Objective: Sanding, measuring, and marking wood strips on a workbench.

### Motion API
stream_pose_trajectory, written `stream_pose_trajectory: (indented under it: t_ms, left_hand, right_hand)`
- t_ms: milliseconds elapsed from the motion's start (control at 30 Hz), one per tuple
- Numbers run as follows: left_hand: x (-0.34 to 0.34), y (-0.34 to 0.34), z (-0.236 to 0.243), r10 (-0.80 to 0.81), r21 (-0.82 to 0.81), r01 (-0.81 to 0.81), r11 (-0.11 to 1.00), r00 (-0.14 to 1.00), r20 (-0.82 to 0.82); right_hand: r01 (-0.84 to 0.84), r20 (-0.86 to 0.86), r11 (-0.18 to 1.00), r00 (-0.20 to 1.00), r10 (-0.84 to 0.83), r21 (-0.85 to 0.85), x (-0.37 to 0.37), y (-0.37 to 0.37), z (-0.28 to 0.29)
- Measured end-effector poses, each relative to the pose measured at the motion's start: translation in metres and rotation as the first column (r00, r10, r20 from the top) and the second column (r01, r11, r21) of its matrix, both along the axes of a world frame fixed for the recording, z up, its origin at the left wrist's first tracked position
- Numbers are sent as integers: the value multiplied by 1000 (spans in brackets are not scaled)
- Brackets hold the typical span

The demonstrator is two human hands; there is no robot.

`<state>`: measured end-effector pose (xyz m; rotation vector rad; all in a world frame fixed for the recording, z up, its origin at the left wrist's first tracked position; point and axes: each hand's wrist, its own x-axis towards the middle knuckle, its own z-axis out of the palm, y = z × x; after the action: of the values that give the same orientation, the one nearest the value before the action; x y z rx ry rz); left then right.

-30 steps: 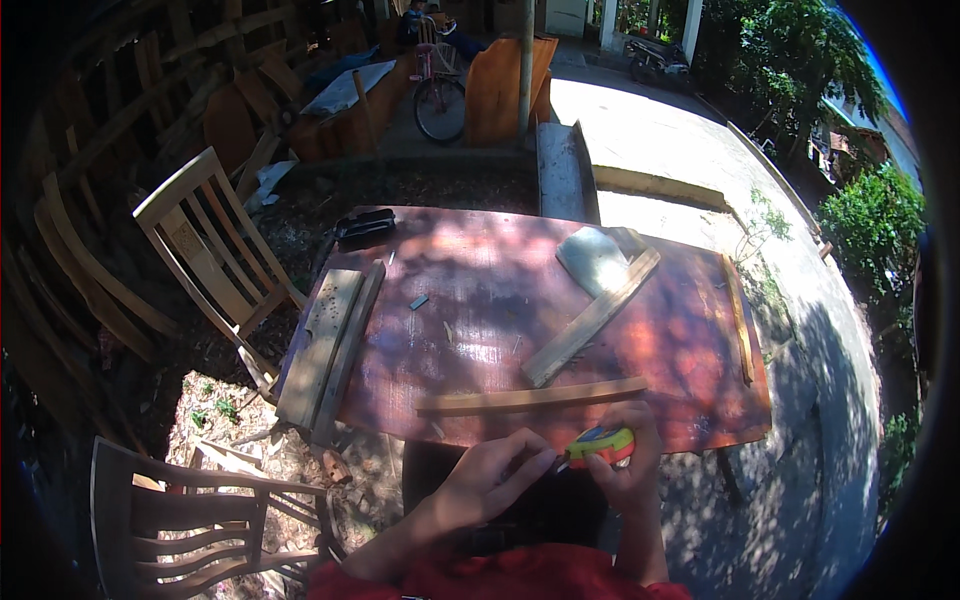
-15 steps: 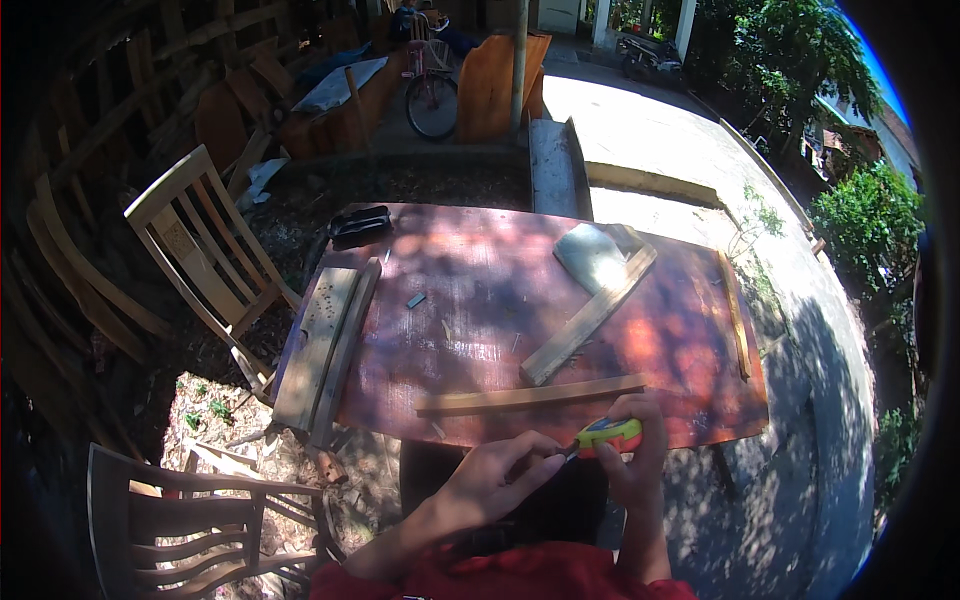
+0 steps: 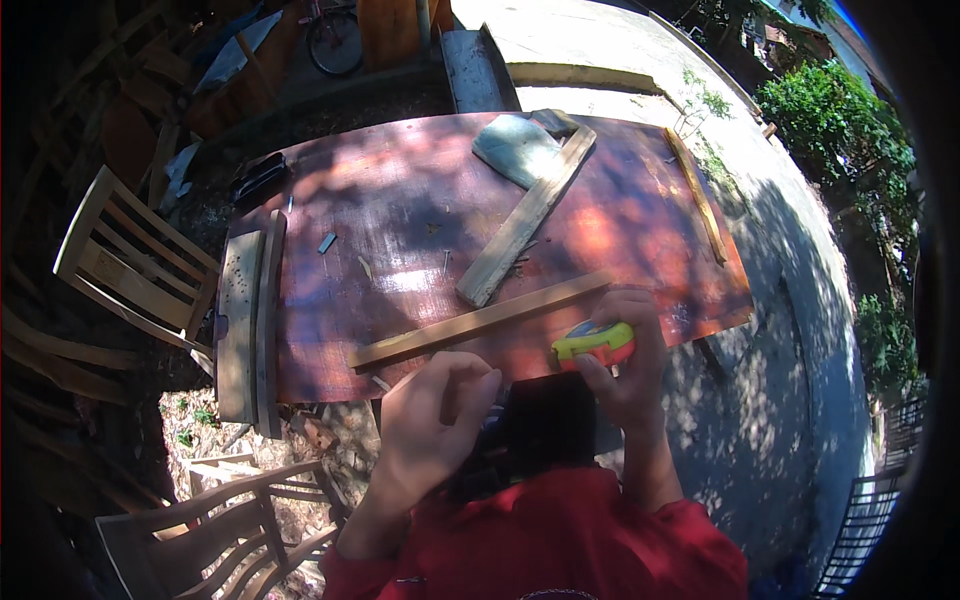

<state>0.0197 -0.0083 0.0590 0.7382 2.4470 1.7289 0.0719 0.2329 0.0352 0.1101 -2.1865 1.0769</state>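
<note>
Sunlight and leaf shadow fall across a reddish outdoor table (image 3: 420,215) seen from above your head. Your right hand (image 3: 625,365) sits at the table's near edge, fingers and thumb wrapped tightly around a yellow-green tape measure (image 3: 593,343) with an orange patch. Your left hand (image 3: 432,420) hovers just below the near edge, a little left of the tape measure, loosely curled; it seems to pinch something small between thumb and fingers, possibly the tape's end, but the view is too dim to be sure.

Directly ahead of both hands lies a long thin wooden strip (image 3: 480,320). Its long axis runs from lower left to upper right, roughly across your body, and its right end stops just beside your right hand, which is the nearer of the 2. A wider plank (image 3: 527,215) lies farther away, angled more steeply, with a grey-green flat piece (image 3: 515,150) touching its far end. 2 weathered boards (image 3: 250,320) line the table's left edge, and 1 narrow slat (image 3: 698,195) lies near the right edge. Wooden chairs (image 3: 135,260) stand to the left.
</note>
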Motion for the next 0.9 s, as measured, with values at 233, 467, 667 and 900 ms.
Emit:
stream_pose_trajectory:
  t_ms: [233, 467, 667, 900]
  left_hand:
    - [-21, -40, -25, 251, -66, -279, 958, 926, -281]
    - [-44, -59, -20, 293, -152, -387, 909, 856, -425]
    - [-52, -60, -29, 220, -258, -395, 881, 828, -516]
    - [-50, -58, -34, 153, -325, -404, 855, 796, -586]
  right_hand:
    - [300, 266, 942, 906, -330, 147, 0, 39, 18]
    - [399, -47, 814, 907, -420, 423, -50, 93, 36]
    - [207, 136, 937, 958, -252, 282, -49, 44, 39]
    - [-178, 341, 927, 938, 59, 329, -65, -14, 32]
